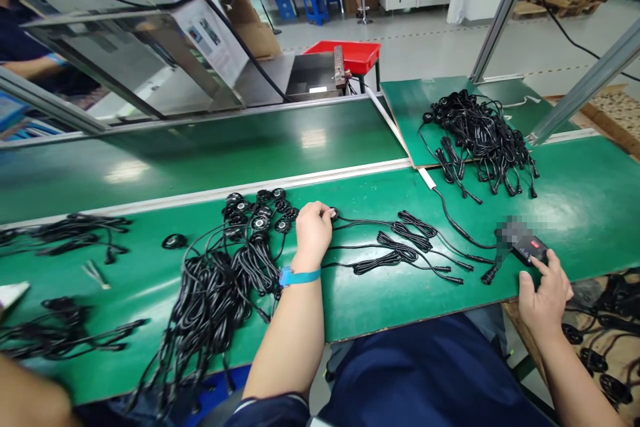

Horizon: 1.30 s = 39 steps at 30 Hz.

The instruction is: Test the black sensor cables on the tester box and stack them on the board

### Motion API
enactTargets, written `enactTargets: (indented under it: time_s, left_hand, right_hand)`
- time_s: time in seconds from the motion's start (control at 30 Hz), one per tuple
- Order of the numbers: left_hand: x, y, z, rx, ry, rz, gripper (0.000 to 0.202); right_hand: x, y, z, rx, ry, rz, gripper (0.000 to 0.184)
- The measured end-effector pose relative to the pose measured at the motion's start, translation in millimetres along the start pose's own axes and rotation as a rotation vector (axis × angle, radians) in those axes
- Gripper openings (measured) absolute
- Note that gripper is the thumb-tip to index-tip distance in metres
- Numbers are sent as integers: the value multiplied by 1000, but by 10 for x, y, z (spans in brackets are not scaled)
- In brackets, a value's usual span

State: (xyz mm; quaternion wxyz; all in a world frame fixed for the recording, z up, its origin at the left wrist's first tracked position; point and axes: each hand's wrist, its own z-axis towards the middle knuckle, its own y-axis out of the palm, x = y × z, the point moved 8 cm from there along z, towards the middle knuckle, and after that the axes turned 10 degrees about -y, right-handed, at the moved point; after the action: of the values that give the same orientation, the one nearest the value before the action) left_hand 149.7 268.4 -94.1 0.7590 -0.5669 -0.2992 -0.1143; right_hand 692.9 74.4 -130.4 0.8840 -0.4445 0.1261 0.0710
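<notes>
My left hand [314, 232], with a blue band at the wrist, is closed on a small round black cable head [335, 213]. From there a thin black cable runs right across the green bench. Several bundled black cables [397, 257] lie between my hands. My right hand [545, 292] holds nothing; its fingers are apart, with a fingertip touching the black control box [529, 247] that has a red display. Part of that box is blurred out. A connector lead [456, 223] runs to the box, and a loose plug [489, 275] hangs beside it.
A large heap of cables with round heads [215, 287] lies left of my left hand, partly over the bench edge. Another cable pile [480, 130] rests on a raised green board at the right. Metal posts [505, 10] stand behind it. Another person's arm [33, 387] shows lower left.
</notes>
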Motion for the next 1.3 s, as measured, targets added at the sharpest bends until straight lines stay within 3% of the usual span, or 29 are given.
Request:
enactTargets:
  time_s: [0.13, 0.27, 0.4, 0.53, 0.67, 0.73, 0.87, 0.97, 1.03, 1.13, 1.3]
  left_hand:
    - [-20, -47, -17, -21, -114, -13, 17]
    - [-26, -153, -16, 63, -157, 5, 20]
    - [-165, -168, 16, 75, -213, 108, 23]
    - [-203, -111, 30, 35, -160, 179, 31]
    - [231, -171, -133, 177, 80, 62, 46]
    - [582, -90, -360, 143, 244, -15, 47]
    - [1318, 354, -1156, -147, 659, -46, 53]
    - [1674, 736, -1736, -359, 930, 33, 72]
    - [1777, 921, -1911, -427, 1003, 88, 82]
    - [1810, 1057, -1937, -432, 1004, 121, 85]
    - [1803, 1142, -1914, -408, 996, 118, 89]
  right_hand:
    - [2, 10, -4, 2, 0, 3, 57]
    - [6, 16, -19, 1, -1, -9, 54]
    - [-4, 21, -30, 12, -12, -17, 50]
    - [-36, 32, -43, 29, -35, -38, 45]
    - [-57, 33, -63, 37, -29, -46, 39]
    - [-74, 19, -67, 31, -20, -33, 38]
    - [-209, -108, -55, 76, -9, -26, 38]
    - [-399, -208, -11, 143, -41, 6, 37]
    - [-463, -160, 44, 122, -23, 127, 40]
    - [-438, 62, 151, 6, 60, 300, 47]
    - [-327, 279, 383, -89, 94, 258, 56]
